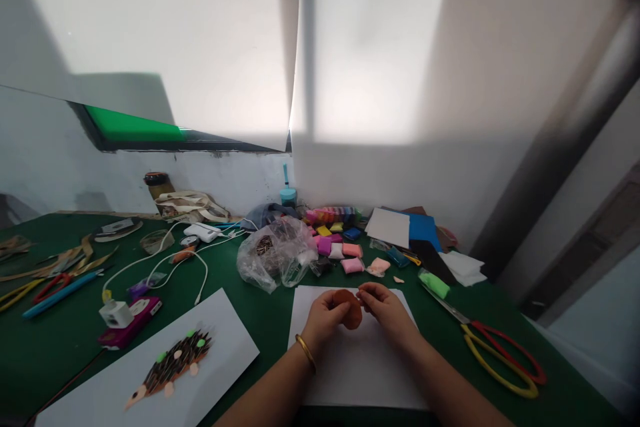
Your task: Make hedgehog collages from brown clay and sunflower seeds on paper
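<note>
A left hand (323,312) pinches a smooth, rounded brown disc (353,315) between thumb and fingers above a white sheet (360,373); the right hand (387,308), just beside it, has thumb and fingertips nearly together — whether around anything, one cannot tell. At near left, a spiky, dark-quilled figure (175,363) lies on white paper (227,327). A crinkled clear plastic bag (250,263) and soft pastel packets (353,265) crowd the far side; red-and-yellow-handled scissors (466,330) lie right.
</note>
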`<state>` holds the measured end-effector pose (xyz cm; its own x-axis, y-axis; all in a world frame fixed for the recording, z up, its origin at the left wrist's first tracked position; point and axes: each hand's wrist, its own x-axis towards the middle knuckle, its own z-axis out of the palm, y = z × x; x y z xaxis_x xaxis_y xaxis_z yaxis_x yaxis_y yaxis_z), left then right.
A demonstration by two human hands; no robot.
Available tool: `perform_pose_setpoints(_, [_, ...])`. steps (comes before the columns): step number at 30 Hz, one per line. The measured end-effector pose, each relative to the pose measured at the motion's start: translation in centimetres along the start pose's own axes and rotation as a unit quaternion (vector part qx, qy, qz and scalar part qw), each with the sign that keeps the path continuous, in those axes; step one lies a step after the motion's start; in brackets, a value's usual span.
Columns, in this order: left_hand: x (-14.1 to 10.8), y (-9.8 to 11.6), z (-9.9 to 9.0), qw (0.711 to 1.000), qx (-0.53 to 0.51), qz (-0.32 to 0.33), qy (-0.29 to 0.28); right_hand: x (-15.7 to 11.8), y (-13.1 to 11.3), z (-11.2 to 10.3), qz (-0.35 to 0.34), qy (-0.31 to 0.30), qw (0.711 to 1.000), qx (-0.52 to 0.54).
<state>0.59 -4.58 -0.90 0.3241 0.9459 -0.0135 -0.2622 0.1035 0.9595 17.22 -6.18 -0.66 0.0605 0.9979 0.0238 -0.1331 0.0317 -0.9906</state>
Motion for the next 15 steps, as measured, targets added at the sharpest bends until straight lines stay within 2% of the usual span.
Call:
perform_pose_setpoints(6, [-0.1, 0.0, 0.1, 0.999, 0.007, 0.015, 0.041, 0.0, 0.3, -0.2, 0.006, 0.002, 1.000, -0.030])
perform_pose_setpoints(15, [-0.7, 1.2, 0.9, 1.000, 0.000, -0.001, 0.017, -0.2, -0.2, -0.3, -0.021, 0.008, 0.997, -0.067])
